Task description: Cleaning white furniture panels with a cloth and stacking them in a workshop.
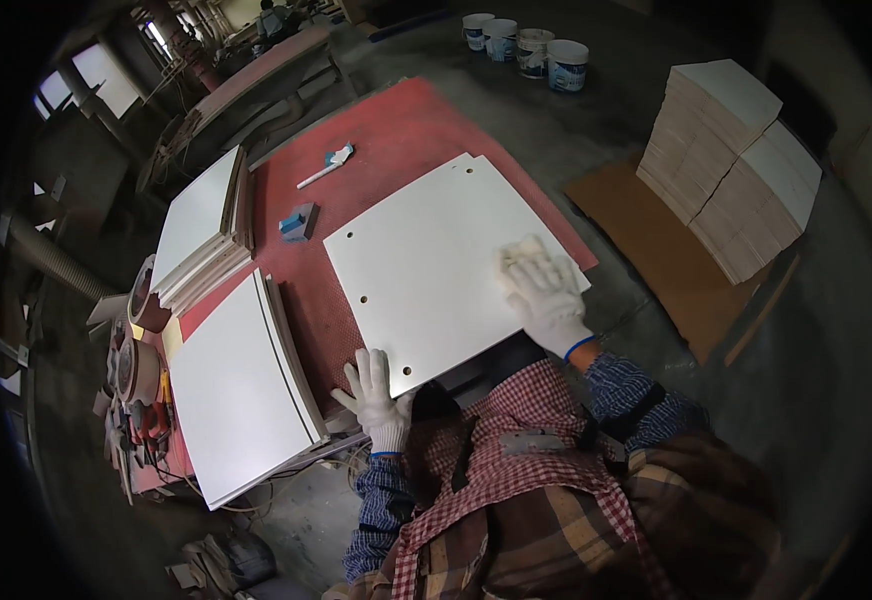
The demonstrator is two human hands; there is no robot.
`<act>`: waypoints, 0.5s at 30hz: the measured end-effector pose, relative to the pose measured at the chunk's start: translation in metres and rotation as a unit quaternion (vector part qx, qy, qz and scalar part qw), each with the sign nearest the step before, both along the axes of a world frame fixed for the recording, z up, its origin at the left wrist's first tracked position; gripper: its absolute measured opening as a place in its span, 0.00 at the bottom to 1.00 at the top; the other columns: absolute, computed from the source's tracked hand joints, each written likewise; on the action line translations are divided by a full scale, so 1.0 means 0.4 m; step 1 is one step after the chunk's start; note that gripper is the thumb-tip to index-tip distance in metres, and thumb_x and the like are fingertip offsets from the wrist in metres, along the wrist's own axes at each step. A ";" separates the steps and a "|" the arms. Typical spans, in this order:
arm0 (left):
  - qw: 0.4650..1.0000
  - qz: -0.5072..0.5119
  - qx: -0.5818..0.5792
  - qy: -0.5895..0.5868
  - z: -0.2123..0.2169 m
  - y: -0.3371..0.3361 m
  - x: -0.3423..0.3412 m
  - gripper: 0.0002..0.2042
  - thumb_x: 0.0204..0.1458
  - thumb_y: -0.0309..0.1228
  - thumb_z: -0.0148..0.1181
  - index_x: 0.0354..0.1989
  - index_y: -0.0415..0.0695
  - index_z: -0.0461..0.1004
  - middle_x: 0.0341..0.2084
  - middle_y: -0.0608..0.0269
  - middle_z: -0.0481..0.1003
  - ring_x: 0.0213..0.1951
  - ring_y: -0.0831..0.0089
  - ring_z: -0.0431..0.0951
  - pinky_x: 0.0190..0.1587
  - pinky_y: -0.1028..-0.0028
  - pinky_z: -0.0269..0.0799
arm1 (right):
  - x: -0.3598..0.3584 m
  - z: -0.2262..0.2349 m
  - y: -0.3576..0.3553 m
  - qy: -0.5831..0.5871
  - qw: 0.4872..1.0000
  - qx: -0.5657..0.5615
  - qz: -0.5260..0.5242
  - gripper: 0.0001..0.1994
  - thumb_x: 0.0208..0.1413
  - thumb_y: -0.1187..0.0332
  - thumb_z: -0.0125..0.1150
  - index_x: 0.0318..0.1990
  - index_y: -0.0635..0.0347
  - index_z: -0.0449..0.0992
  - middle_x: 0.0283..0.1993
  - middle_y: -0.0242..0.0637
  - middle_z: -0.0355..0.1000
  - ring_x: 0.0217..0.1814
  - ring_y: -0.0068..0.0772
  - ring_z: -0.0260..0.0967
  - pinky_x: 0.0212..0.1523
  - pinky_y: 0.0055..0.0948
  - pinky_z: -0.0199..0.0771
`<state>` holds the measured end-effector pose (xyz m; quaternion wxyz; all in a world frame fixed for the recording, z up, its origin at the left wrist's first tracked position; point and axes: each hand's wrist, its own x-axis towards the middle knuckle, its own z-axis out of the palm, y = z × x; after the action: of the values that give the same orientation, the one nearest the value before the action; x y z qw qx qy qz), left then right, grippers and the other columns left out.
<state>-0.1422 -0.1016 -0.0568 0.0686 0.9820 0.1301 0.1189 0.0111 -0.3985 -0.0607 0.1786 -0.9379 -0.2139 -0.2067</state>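
Note:
A white square panel (456, 260) with several small holes near its edges lies on the red table covering (396, 115). Another panel's corner peeks out beneath it at the far side. My right hand (548, 298), in a white knitted glove, presses a pale yellowish cloth (522, 250) against the panel's right part. At the near left corner, my left hand (374, 400), gloved the same way, has its fingers spread and touches the panel's edge. A grey and blue block (299, 222) and a white-handled tool with a blue and white head (338, 158) lie beyond the panel.
White panels stand in two stacks on the left, a far one (201, 225) and a near one (241, 390). Tape rolls (139, 370) sit at the table's left edge. On the right, a tall panel stack (706, 160) rests on a brown board (646, 250). Several buckets (567, 66) stand on the floor behind.

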 end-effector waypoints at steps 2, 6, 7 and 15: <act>1.000 -0.020 0.019 -0.011 -0.006 0.017 0.016 0.47 0.39 0.35 0.77 0.72 0.54 0.58 0.73 0.55 0.54 0.73 0.49 0.54 0.69 0.29 0.34 | 0.042 -0.033 -0.093 0.015 0.993 -0.018 -0.115 0.27 0.65 0.51 0.50 0.66 0.55 0.69 0.70 0.38 0.65 0.73 0.47 0.58 0.73 0.53 0.51; 0.996 -0.087 -0.017 -0.032 -0.014 0.029 -0.008 0.50 0.33 0.29 0.79 0.71 0.54 0.60 0.72 0.51 0.55 0.73 0.50 0.56 0.69 0.30 0.35 | 0.023 -0.065 -0.140 0.121 0.971 0.134 -0.156 0.26 0.66 0.52 0.50 0.66 0.54 0.69 0.66 0.40 0.68 0.66 0.49 0.65 0.65 0.47 0.65; 0.994 -0.097 -0.045 -0.030 -0.009 0.015 -0.027 0.48 0.33 0.27 0.78 0.70 0.52 0.61 0.71 0.48 0.57 0.72 0.50 0.56 0.70 0.31 0.36 | 0.006 -0.073 -0.152 0.099 0.970 0.154 -0.161 0.25 0.66 0.52 0.51 0.65 0.54 0.69 0.62 0.41 0.72 0.62 0.47 0.70 0.60 0.45 0.71; 0.977 -0.147 -0.061 -0.145 0.028 0.043 -0.256 0.25 0.54 0.50 0.61 0.53 0.47 0.77 0.56 0.41 0.74 0.60 0.49 0.75 0.69 0.33 0.44 | -0.225 0.066 -0.245 0.354 0.720 0.577 -0.150 0.21 0.68 0.55 0.54 0.57 0.65 0.72 0.32 0.36 0.76 0.23 0.22 0.72 0.21 0.23 0.73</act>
<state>-0.2446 -0.0845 -0.0457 0.1636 0.9566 -0.0200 0.2403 -0.0790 -0.4963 -0.0345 0.7149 -0.6777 0.1691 0.0330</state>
